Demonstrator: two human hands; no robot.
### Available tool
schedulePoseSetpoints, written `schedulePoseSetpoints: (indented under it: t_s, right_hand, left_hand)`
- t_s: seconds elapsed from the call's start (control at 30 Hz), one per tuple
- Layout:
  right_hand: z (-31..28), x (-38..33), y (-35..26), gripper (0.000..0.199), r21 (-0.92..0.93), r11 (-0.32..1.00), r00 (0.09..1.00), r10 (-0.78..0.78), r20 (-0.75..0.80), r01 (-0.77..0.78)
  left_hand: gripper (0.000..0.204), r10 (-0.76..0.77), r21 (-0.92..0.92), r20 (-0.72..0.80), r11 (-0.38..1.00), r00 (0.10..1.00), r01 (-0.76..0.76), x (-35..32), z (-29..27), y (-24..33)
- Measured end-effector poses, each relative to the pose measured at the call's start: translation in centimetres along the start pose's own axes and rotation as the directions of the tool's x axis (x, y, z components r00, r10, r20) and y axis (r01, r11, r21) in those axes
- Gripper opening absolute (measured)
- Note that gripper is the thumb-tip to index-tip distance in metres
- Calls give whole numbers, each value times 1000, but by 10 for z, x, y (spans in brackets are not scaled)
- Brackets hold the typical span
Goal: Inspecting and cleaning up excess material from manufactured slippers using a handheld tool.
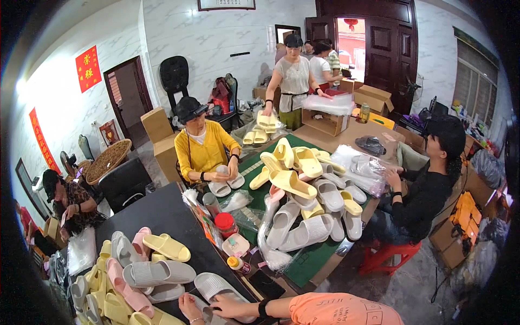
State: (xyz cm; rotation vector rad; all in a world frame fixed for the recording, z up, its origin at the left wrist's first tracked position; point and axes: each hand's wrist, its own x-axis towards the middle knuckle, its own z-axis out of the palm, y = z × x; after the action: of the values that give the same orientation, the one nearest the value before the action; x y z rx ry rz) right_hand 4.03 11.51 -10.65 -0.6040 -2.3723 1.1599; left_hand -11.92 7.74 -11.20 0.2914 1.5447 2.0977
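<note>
my right hand (pixel 230 307) lay on a grey slipper (pixel 219 287) at the near edge of the black table (pixel 168 211), with its fingers bent down over the slipper's strap and pressing on it. my right arm came in from the bottom, in an orange sleeve (pixel 338 310), and it had a black band (pixel 262 309) on the wrist. my left hand (pixel 189 309) was just beside it, low at the edge, with its fingers curled, but i could not tell if it held anything. the grey slipper sat next to a big heap of yellow, pink and grey slippers (pixel 130 276) on my left. a red-lidded jar (pixel 225 223) stood further back on the table. past it a person in a yellow top (pixel 206 149) held a pair of pale slippers, and more slippers were piled on the green mat (pixel 303 187).
</note>
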Motion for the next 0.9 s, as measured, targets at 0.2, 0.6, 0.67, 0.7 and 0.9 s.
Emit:
schedulePoseSetpoints:
  t_s: [0.2,0.6,0.67,0.7,0.9]
  right_hand:
    - [8,18,15,27,182,982,987,17,162,-47]
    - [32,-8,15,27,27,986,968,-170,184,168]
    - [-10,-16,11,25,-8,983,966,-179,185,183]
    - [-36,-21,8,23,-41,976,960,-203,194,214]
    - [-197,-50,7,26,-45,975,926,-223,-303,220]
  left_hand:
    - [6,-35,-7,21,999,999,35,8,-10,-4]
    - [19,187,424,243,862,952,-277,-19,-9,28]
    - [25,438,529,400,606,805,-593,-23,1,38]
    - [25,429,531,406,608,807,-590,-25,15,43]
    - [24,-46,182,-8,982,999,47,-38,26,26]
